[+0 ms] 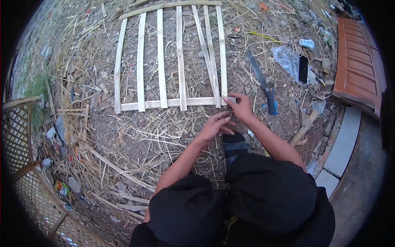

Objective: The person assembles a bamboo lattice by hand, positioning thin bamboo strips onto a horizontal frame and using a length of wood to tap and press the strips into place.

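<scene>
A frame of pale split-bamboo strips lies flat on the ground in front of me. Several upright strips run between a far crosspiece and a near crosspiece. Two uprights at the right lean close together toward their near ends. My right hand is closed on the right end of the near crosspiece, its thumb and finger by the foot of the last upright strip. Just below and left of it, my left hand has its fingers curled together; anything small in them cannot be made out.
A long dark-bladed machete lies right of the frame. Beyond it are a black phone, a clear plastic bag and a white cup. A brown panel stands far right. Woven lattice is at left; shavings litter the ground.
</scene>
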The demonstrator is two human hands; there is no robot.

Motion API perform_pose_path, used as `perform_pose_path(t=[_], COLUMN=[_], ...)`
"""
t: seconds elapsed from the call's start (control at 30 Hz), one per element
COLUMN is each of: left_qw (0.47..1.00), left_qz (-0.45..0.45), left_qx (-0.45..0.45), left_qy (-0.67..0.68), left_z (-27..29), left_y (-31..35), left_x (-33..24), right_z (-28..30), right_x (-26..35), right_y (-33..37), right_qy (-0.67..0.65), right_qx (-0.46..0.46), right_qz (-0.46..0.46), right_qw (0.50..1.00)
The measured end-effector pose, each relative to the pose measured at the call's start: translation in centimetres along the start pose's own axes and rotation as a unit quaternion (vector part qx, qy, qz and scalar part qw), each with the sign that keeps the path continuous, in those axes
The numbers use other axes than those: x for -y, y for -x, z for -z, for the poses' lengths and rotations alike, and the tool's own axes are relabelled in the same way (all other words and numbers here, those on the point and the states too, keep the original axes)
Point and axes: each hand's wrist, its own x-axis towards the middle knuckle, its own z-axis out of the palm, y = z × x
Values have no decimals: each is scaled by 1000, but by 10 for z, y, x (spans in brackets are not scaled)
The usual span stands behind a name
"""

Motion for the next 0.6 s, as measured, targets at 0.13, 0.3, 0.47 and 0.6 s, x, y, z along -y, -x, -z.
perform_pose_path(t=[0.13,0.3,0.47,0.6], left_qw=[985,904,846,935], left_qz=[-56,-200,-182,-111], left_qx=[-89,-196,-267,-211], left_qy=[-139,-322,-425,-263], left_z=[1,-10,-13,13], left_y=[18,8,-19,-43], left_x=[-23,-64,-86,-86], right_z=[1,1,0,-4], right_x=[0,-5,-13,-12], right_y=[3,7,6,3], right_qy=[-129,-273,-314,-326], right_qx=[32,31,38,66], right_qz=[-80,-63,-65,-65], right_qw=[988,960,947,941])
